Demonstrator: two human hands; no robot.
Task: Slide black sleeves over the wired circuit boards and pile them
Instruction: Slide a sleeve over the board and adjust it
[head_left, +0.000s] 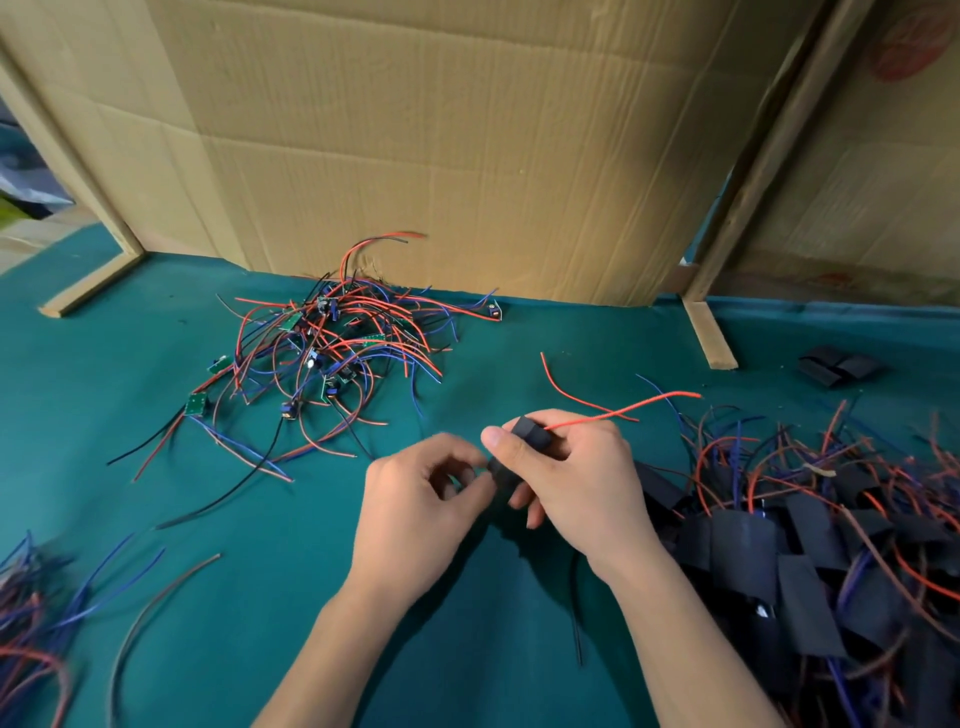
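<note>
My right hand (582, 473) grips a black sleeve (532, 439) over the middle of the green table; a red wire (623, 408) runs out of the sleeve's far end. My left hand (421, 493) pinches the sleeve's near end (497, 470) with thumb and fingertips. The board inside the sleeve is hidden. A tangle of bare wired circuit boards (332, 353) with red, blue and black wires lies at the back, left of centre. A heap of sleeved boards (810, 545) fills the right side.
A cardboard sheet (441, 145) stands along the back, with wooden strips (709, 332) at its foot. Spare black sleeves (836, 366) lie at the far right. More wires (36, 613) lie at the left edge. Loose black wires (156, 608) cross the green cloth (260, 597).
</note>
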